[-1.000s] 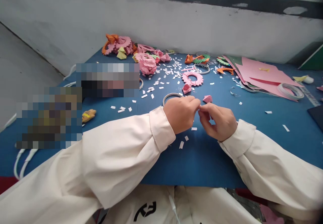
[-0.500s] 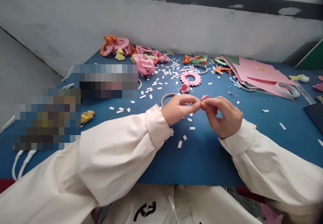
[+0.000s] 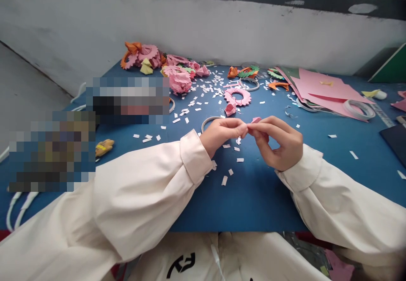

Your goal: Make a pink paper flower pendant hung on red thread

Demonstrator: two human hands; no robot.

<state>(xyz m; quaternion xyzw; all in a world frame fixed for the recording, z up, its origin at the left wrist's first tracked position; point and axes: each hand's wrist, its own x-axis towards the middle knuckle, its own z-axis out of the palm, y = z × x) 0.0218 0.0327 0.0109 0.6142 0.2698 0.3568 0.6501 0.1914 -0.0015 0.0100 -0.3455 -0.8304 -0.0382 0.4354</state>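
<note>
Blue table (image 3: 285,196), white scraps (image 3: 240,159), scuffed grey wall (image 3: 190,27).
Two hands, left hand (image 3: 222,134) and right hand (image 3: 281,143), pinch something too small to tell; one pink toothed ring (image 3: 237,96) beyond.

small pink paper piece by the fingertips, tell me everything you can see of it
The small pink paper piece looks like folded craft paper, with a pointed, creased shape; only its top shows. It sits just beyond the pinched fingertips of the left hand and the right hand, over the blue table. The right hand's fingers hide its lower part, so whether it lies on the table or is held cannot be told. White paper scraps lie nearby.
</note>
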